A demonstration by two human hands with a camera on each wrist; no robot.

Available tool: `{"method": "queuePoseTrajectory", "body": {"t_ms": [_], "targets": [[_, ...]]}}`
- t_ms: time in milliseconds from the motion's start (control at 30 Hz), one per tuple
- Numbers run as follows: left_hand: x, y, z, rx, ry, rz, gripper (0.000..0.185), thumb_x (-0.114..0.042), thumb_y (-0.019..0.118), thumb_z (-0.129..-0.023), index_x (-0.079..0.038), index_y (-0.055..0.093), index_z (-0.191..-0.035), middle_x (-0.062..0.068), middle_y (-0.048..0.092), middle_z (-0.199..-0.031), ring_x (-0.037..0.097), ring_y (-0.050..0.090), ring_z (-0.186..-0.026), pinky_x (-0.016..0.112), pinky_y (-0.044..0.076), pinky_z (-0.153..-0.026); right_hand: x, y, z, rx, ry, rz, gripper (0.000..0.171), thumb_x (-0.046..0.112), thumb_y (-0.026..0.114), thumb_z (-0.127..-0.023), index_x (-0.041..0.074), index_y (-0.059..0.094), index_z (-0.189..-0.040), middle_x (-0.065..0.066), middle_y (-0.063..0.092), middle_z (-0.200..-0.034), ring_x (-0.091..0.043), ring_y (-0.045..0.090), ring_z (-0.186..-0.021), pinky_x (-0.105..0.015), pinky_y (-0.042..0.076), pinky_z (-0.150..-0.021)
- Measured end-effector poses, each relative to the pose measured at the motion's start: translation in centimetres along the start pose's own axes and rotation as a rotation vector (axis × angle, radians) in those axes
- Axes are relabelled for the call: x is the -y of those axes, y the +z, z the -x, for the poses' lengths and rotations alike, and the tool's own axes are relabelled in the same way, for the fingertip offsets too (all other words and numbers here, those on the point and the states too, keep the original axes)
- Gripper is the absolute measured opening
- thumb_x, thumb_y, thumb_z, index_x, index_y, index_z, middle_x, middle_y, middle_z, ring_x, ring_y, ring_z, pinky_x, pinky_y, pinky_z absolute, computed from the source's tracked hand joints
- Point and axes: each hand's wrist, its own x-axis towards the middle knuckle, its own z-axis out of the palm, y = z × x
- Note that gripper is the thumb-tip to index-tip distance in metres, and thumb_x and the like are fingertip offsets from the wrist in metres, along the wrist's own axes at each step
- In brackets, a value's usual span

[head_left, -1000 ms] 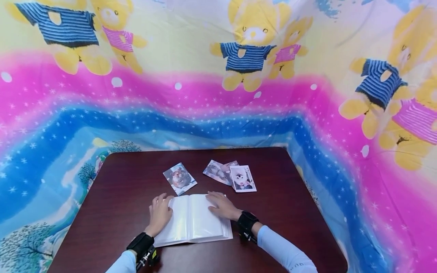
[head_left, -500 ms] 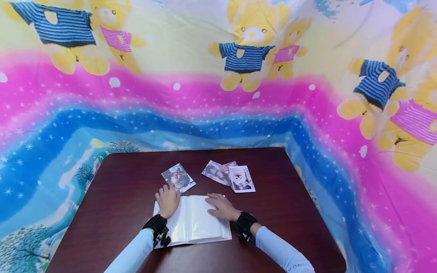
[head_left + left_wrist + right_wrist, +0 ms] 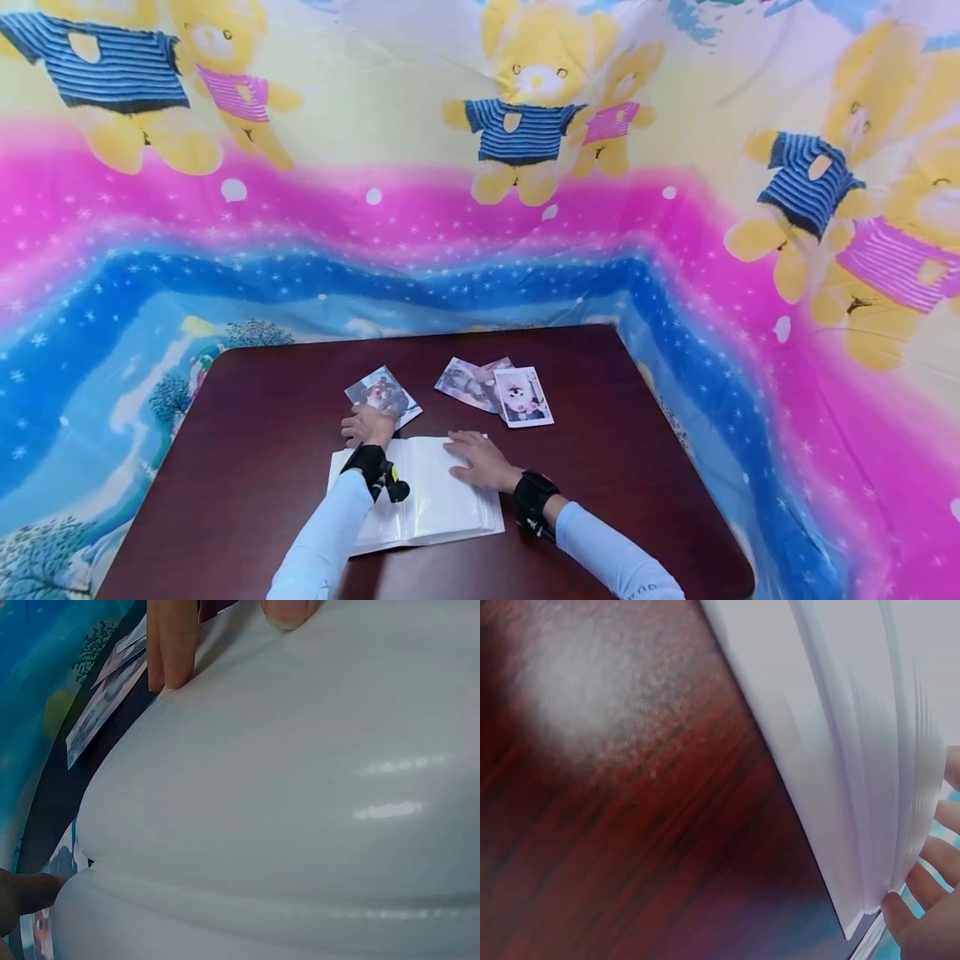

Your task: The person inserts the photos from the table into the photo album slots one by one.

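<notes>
A photo album point(image 3: 446, 500) lies spread on the table with white, glossy pages up. My left hand point(image 3: 369, 425) reaches across the album's left page to a loose photo point(image 3: 386, 392) of a furry animal figure, covering its lower left part. In the left wrist view one finger point(image 3: 34, 891) touches that photo point(image 3: 64, 859) beside the album's edge; the other fingertips are mostly hidden. My right hand point(image 3: 483, 461) rests on the upper part of the right page with fingers spread. The right wrist view shows its fingers point(image 3: 930, 885) along the album's page edges.
Right of the touched photo, a white-bordered photo point(image 3: 522, 397) overlaps other photos point(image 3: 465, 383). The dark wooden table point(image 3: 622, 500) has a printed teddy-bear cloth point(image 3: 420, 225) hanging behind it and at its sides.
My left hand has moved from the album's left edge forward and right onto the loose photo. My right hand stays on the right page. The head view has shifted slightly.
</notes>
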Motion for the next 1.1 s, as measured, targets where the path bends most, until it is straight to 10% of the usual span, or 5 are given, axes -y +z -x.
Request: {"method": "queuePoseTrajectory", "body": {"t_ms": [600,1100], "targets": [[-0.4,0.6,-0.9,-0.035,-0.099,0.099,0.066,-0.009,0.076,-0.077,0.015,0.042,-0.128,0.042,0.036,-0.125,0.054,0.039,-0.115,0.064,0.034,-0.098,-0.4,0.4,-0.2,0.005,0.02,-0.006,0.047,0.027,0.065,-0.096,0.01,0.058,-0.139,-0.01,0.044,-0.15,-0.03,0.037,-0.139,-0.056,0.031,-0.11],[1.2,-2.4,-0.5,-0.024,0.36,0.259,0.03,-0.003,0.057,-0.093,0.007,0.057,-0.122,0.027,0.064,-0.099,0.046,0.059,-0.094,0.056,0.041,-0.088,0.1,-1.7,-0.9,0.028,-0.069,-0.002,0.041,0.021,0.067,-0.093,0.005,0.063,-0.131,-0.015,0.055,-0.139,-0.034,0.049,-0.123,-0.053,0.04,-0.098]]}}
